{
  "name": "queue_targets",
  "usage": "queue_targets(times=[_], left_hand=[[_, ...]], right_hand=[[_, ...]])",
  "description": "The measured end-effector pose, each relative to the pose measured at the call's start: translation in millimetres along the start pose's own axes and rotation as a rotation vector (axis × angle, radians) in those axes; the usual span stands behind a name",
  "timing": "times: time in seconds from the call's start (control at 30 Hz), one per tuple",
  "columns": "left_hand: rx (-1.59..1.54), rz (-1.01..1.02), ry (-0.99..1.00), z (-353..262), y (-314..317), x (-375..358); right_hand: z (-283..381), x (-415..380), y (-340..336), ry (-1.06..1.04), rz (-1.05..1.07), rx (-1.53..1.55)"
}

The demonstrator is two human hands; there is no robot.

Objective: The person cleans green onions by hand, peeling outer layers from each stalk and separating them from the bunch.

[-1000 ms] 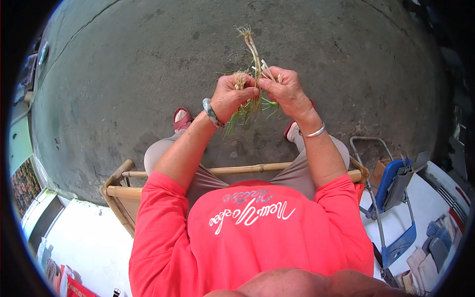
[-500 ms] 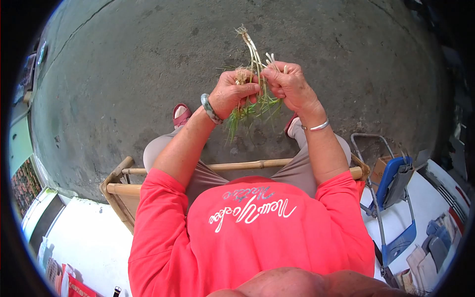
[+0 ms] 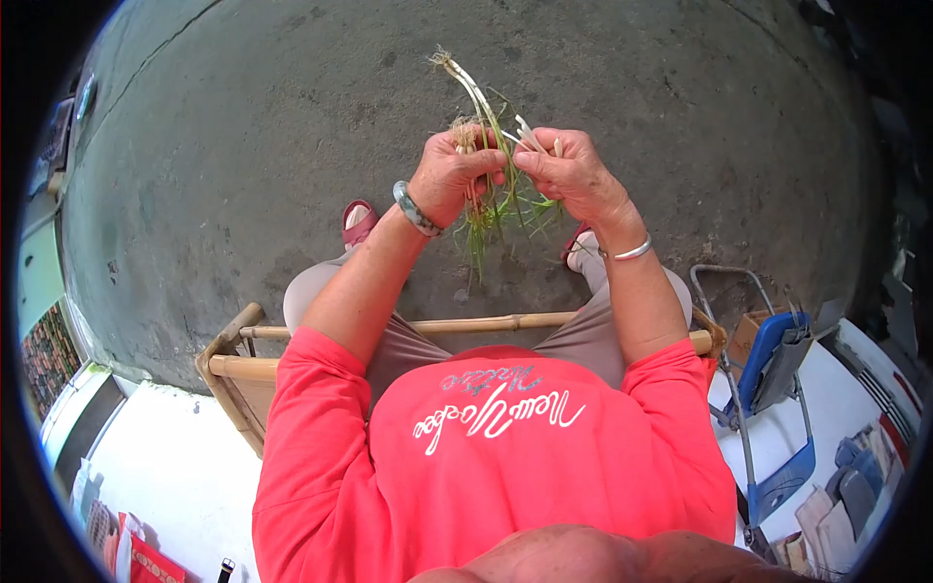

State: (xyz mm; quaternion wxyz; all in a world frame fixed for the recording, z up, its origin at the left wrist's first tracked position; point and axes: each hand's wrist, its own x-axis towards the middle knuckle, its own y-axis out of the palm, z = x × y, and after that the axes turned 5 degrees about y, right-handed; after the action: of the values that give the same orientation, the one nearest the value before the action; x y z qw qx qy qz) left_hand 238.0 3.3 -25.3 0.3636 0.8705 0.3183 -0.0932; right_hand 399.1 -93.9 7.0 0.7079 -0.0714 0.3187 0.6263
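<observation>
Out in front of my knees, my left hand [image 3: 450, 183] is closed round a bunch of spring onions [image 3: 466, 136] with shaggy roots still on. Longer spring onions [image 3: 470, 85] with roots at the tip stick out past the fingers, away from me. My right hand [image 3: 575, 177] pinches a few spring onions [image 3: 526, 130] whose white ends look clean and rootless. The fingertips of both hands are close together, with thin stems between them. Green leaves [image 3: 476, 243] hang down below the hands.
Grey concrete floor [image 3: 292, 117] spreads ahead. Under me is a bamboo chair [image 3: 243, 369]. A blue folding metal frame [image 3: 768, 355] stands at the right, near a cardboard box [image 3: 746, 330]. Red sandals [image 3: 360, 225] are on my feet. A red packet [image 3: 155, 564] lies at the lower left.
The long rooted spring onions have swung to the left and tilted. My right hand has turned a little and shifted slightly down; its clean white stems now lean more to the left.
</observation>
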Motion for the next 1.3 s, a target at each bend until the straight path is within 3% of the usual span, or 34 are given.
queue_targets(times=[0.3, 0.5, 0.57, 0.63, 0.7, 0.77, 0.83, 1.0, 1.2, 1.3], left_hand=[[0.079, -0.038, 0.038, -1, 6, -1], [0.104, -0.165, 0.096, -12, -17, 5], [-0.18, -0.206, 0.17, -26, -36, 8], [-0.463, -0.109, 0.239, -45, -58, 6], [-0.488, -0.093, 0.344, -61, -78, 2], [-0.514, -0.079, 0.451, -65, -82, 1], [-0.339, -0.259, 0.365, -65, -70, -2], [0.101, -0.049, 0.03, -18, -17, 0], [0.136, 0.15, -0.066, 14, 5, -3], [0.075, 0.092, -0.068, 7, 5, -4]], right_hand=[[-6, 2, 2, -0.102, -0.027, -0.291], [4, -3, -9, 0.003, -0.014, -0.142], [9, -7, -12, -0.001, -0.026, -0.165], [11, -10, -16, -0.005, -0.038, -0.187], [12, -14, -21, -0.053, -0.069, -0.297], [12, -16, -27, -0.059, -0.074, -0.205], [13, -16, -28, -0.065, -0.076, -0.115], [8, -8, -16, -0.096, -0.056, 0.102], [2, -2, -5, -0.061, -0.064, 0.087], [0, -2, -6, -0.06, -0.057, 0.079]])
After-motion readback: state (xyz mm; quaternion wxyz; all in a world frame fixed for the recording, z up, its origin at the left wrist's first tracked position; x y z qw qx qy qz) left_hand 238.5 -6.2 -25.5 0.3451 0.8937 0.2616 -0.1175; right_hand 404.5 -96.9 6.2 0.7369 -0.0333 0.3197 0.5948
